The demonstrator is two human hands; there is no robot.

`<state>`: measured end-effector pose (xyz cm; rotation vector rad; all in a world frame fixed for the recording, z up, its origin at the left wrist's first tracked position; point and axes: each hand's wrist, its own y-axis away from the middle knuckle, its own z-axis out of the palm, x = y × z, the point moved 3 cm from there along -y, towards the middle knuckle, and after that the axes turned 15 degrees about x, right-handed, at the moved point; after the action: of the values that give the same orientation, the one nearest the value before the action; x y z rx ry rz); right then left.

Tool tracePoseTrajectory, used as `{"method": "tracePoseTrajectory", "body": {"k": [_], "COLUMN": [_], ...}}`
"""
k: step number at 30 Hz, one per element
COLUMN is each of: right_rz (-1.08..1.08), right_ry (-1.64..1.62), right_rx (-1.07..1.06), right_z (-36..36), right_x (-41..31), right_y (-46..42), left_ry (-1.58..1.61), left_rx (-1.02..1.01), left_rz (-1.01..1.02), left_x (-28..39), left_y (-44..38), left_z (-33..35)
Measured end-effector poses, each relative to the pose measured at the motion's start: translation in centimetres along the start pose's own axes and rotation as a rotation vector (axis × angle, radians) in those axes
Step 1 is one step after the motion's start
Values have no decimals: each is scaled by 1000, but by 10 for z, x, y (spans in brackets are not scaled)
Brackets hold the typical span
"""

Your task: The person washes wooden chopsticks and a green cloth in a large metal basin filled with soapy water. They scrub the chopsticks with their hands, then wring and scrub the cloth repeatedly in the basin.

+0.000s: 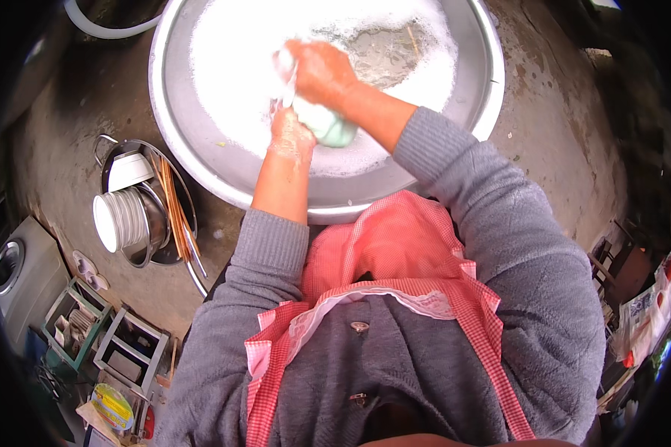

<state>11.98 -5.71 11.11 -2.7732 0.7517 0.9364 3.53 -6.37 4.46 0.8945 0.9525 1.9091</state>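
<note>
Both hands meet over a large round metal basin (223,162) of sudsy water. My right hand (323,72) is curled around a thin white soapy item (292,92), blurred and partly lost in the bright foam. Just below it, my left hand (292,129) grips the lower end of the same item; its fingertips are hidden by glare and suds. Against the left hand's right side and under my right wrist sits a pale green thing (335,131), a cloth or a bowl, I cannot tell which. White foam (235,72) covers much of the water.
Left of the basin, a metal pot (193,209) holds stacked white bowls (120,220), a white dish (130,170) and wooden chopsticks (170,207). A pale hose (112,32) curves at upper left. Slippers (89,270) and small stools (130,352) stand on the concrete floor (553,139).
</note>
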Motion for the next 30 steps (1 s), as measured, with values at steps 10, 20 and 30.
{"method": "tracePoseTrajectory", "body": {"k": [10,20,30], "right_rz": [131,295,-7], "right_ry": [508,-268,-395], "right_rx": [382,24,-56], "right_z": [-46,-22,18], "right_x": [155,133,45], "right_y": [-35,-22,15], "left_ry": [-1072,-1090,-19], "left_rx": [258,440,-33], "left_rz": [516,887,509], "left_x": [27,51,41], "left_y": [6,-5,3], "left_z": [-6,-16,13]}}
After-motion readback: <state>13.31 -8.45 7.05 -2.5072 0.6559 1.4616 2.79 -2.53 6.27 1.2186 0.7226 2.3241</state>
